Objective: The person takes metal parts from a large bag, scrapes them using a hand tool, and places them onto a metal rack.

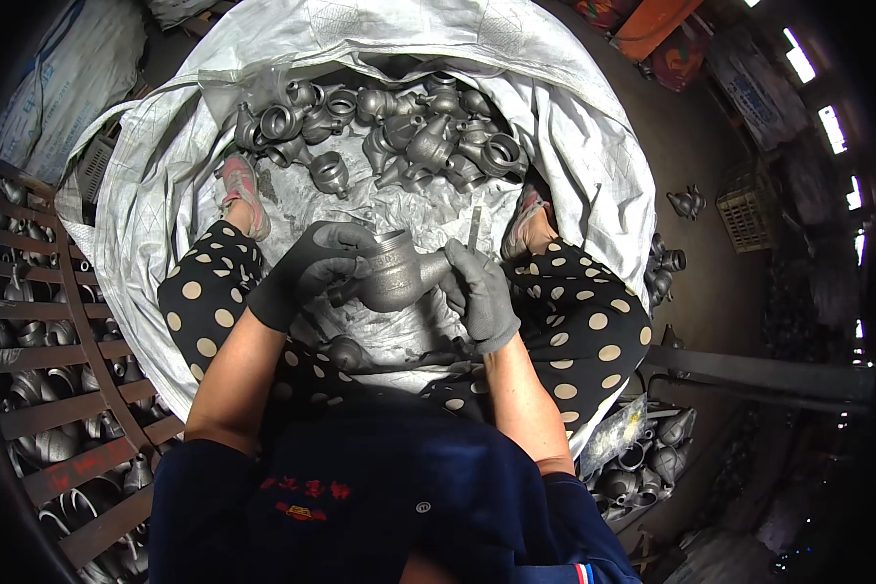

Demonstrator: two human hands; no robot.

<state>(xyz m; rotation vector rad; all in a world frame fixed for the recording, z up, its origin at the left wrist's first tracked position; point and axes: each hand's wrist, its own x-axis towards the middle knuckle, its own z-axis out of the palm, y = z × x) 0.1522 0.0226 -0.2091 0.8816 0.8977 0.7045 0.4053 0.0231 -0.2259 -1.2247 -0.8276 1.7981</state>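
A rounded grey metal casting (396, 277) with a wide open collar on top and a narrower neck to the right is held up between my legs. My left hand (316, 265), in a dark grey glove, is closed around its left side. Gloved alike, my right hand (484, 300) is at the neck end, closed on a thin flat metal strip (475, 228) that sticks up past the fingers; its lower part is hidden in the glove. Below the held piece, another casting (344, 353) lies near my lap.
A big white woven sack (594, 165) spreads around my legs, with a heap of similar castings (428, 141) at its far side. Slatted metal crates (44, 360) full of castings stand left. More castings (642, 472) lie at lower right, below a dark bar (759, 375). A crate (743, 209) stands farther right.
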